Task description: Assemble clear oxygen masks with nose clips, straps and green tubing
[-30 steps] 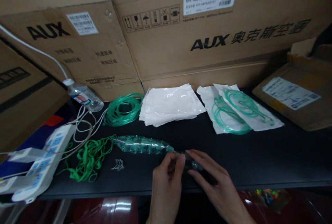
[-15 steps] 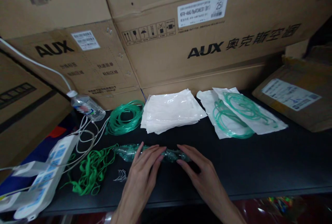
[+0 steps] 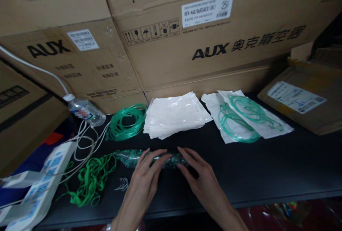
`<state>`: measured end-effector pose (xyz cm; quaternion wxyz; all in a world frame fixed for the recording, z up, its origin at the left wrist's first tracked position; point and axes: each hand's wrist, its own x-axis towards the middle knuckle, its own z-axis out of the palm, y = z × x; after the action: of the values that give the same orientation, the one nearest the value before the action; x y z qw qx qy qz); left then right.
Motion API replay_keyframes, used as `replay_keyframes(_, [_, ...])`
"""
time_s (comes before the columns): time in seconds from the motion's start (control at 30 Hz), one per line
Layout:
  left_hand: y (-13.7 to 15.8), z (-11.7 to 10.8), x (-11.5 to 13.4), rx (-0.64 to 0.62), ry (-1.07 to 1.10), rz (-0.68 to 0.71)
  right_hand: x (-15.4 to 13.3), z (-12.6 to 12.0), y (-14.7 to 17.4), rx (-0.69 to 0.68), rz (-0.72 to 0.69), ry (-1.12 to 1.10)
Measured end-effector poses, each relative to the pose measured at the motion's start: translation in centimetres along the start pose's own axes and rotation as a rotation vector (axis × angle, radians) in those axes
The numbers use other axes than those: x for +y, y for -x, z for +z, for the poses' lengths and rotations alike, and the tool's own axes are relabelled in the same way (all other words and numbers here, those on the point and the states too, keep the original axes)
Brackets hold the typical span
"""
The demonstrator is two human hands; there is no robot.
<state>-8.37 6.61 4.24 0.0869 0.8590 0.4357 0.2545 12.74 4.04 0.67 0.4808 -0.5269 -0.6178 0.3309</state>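
A row of nested, clear green plastic pieces point(image 3: 130, 157), which look like oxygen masks, lies along the table in front of me. My left hand point(image 3: 149, 170) curves over its middle, fingers on top and thumb at the near side. Around its right end, my right hand point(image 3: 196, 170) is closed with fingers and thumb bent. Much of the row is hidden beneath both hands. Left of it sits a tangle of green elastic cord point(image 3: 91, 179). Several thin silvery strips point(image 3: 123, 184) lie close to my left wrist.
Behind are coiled green tubing point(image 3: 127, 122), a pile of white pouches point(image 3: 176, 115) and two pouches with green tubing point(image 3: 249, 115). A power strip point(image 3: 44, 191) with cables and a water bottle point(image 3: 85, 110) stand left. Large cartons point(image 3: 165, 63) wall the back; another box point(image 3: 296, 99) stands right.
The view has shifted slightly. My right hand has moved a little left, closer to my left hand, along the plastic pieces. My left hand keeps its place on them.
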Motion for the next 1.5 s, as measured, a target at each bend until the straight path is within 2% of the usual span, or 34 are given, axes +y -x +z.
replay_keyframes(0.2, [0.1,-0.3,-0.1,-0.024,0.017,0.007,0.3,0.1,0.2,-0.014,0.011,-0.030])
replay_keyframes(0.4, [0.0,-0.3,0.1,0.003,0.015,-0.008,0.8,0.2,-0.2,0.168,0.288,-0.374])
replay_keyframes(0.67, [-0.1,-0.1,-0.1,0.024,0.036,-0.003,-0.1,-0.8,-1.3,0.128,0.450,-0.491])
replay_keyframes(0.8, [-0.3,-0.1,0.1,0.039,0.028,-0.007,-0.7,-0.6,-1.4,0.117,0.456,-0.471])
replay_keyframes(1.0, [-0.4,0.0,0.3,0.039,0.063,-0.037,-1.3,-0.8,-1.5,0.027,0.421,-0.418])
replay_keyframes(1.27, [-0.3,0.0,0.7,0.037,0.073,-0.056,-0.4,-1.3,-2.5,-0.078,0.372,-0.293])
replay_keyframes(1.5, [-1.3,0.1,2.0,0.061,0.067,-0.137,0.2,-1.6,-2.1,-0.052,0.226,-0.101])
